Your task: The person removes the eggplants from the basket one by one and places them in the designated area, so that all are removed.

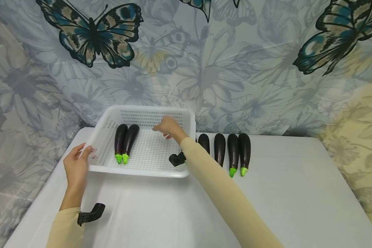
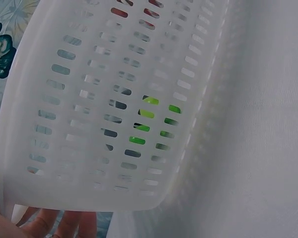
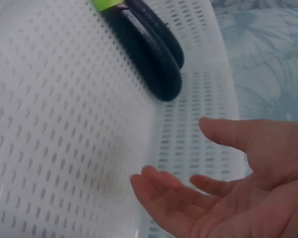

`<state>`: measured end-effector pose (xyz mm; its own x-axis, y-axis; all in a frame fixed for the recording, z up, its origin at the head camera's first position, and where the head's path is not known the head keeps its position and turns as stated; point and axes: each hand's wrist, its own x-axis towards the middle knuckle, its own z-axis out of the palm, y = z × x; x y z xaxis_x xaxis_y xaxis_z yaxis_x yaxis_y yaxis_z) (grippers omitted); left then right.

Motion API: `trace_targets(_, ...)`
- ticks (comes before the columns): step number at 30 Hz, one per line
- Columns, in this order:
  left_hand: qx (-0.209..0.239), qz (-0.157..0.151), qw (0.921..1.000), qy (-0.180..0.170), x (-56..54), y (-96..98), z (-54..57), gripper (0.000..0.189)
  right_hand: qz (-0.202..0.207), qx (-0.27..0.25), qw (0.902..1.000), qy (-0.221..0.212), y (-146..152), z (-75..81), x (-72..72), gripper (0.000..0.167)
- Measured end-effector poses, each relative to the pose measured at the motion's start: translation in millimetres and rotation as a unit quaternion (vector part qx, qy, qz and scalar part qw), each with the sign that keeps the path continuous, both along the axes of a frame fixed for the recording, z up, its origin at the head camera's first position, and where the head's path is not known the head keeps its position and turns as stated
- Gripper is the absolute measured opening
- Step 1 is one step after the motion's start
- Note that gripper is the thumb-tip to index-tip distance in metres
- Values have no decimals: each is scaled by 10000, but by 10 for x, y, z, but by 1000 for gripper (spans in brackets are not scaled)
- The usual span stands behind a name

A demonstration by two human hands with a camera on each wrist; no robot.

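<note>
- Two eggplants (image 1: 126, 144) lie side by side, touching, inside the white basket (image 1: 139, 175), nearer its left edge, green ends toward its front edge.
- The basket, one in number, stands near the worktop's back left corner.
- The person's right hand (image 1: 169, 127) is over the basket's right half, apart from both eggplants; its fingers are loosely spread and hold nothing.
- The left hand (image 1: 75, 167) appears to grip the basket's left rim, thumb above, fingers outside the wall.
- Should that hand lift or shove the rim, the smooth pair could roll together, or the basket could slide toward the nearby left edge of the worktop (image 1: 136, 213).
- Four more eggplants (image 1: 244, 151) show in a row beyond the basket's right edge, near the worktop's back edge. A dark sliver against the basket may be a fifth; the view cannot settle it.
- The right sleeve (image 1: 223, 186) covers the lower ends of the two nearest the basket; a low sweep of that arm could set the row rolling.
- Two black wrist mounts (image 1: 91, 214) show, one per arm.
- One printed cloth (image 1: 210, 75) hangs behind everything.
</note>
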<state>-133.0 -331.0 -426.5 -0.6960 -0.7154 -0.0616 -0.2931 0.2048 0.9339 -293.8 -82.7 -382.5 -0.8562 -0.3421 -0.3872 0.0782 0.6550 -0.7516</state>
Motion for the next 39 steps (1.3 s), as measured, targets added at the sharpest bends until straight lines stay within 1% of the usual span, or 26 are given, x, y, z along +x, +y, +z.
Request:
trace_targets(4, 62, -15, 10000, -5, -3, -10, 0, 48, 12, -177, 9994, -287, -75, -3, 4, 43)
trace_targets(8, 0, -54, 10000, -3, -4, -19, -8, 48, -41, -37, 9994, -331, -166, -15, 13, 50)
trace_targets(11, -27, -77, 10000, -11, -1, -31, -12, 49, -73, 62, 9994, -334, -253, -41, 27, 49)
trace_targets(14, -48, -52, 10000, -63, 8, -45, -16, 49, -81, -12, 9990, -432, -368, -78, 48, 48)
trace_targets(16, -61, -38, 9999, -104, 12, -50, -19, 49, -209, -200, 9981, -540, -453, -107, 57, 48)
trace_targets(17, -47, -46, 9999, -113, 11, -51, -21, 50, -301, -294, 9977, -538, -494, -120, 59, 51)
trace_targets(18, -31, -46, 9999, -117, 9, -53, -22, 50, -439, -411, 9967, -551, -533, -132, 61, 54)
trace_targets(21, -7, -29, 10000, -83, -4, -50, -17, 49, -840, -732, 9927, -467, -642, -163, 61, 54)
trace_targets(23, -28, 1, 10000, -65, -12, -45, -12, 49, -1058, -888, 9894, -450, -707, -181, 71, 59)
trace_targets(25, -25, 26, 10000, -78, -16, -35, -11, 49, -1112, -832, 9892, -468, -768, -208, 90, 57)
trace_targets(28, -3, -1, 10000, -76, -21, -25, -24, 50, -1134, -646, 9897, -592, -843, -249, 129, 67)
trace_targets(30, 82, -13, 10000, -17, -22, -20, -28, 50, -1102, -486, 9909, -607, -887, -271, 148, 70)
trace_targets(34, 60, -34, 9999, 85, -23, -24, -35, 48, -1126, -431, 9910, -575, -947, -295, 161, 71)
trace_targets(36, 48, -29, 9999, 125, -22, -28, -38, 48, -1077, -345, 9923, -503, -966, -313, 162, 74)
trace_targets(39, 6, -61, 9999, 124, -19, -32, -41, 48, -998, -384, 9930, -509, -981, -373, 144, 85)
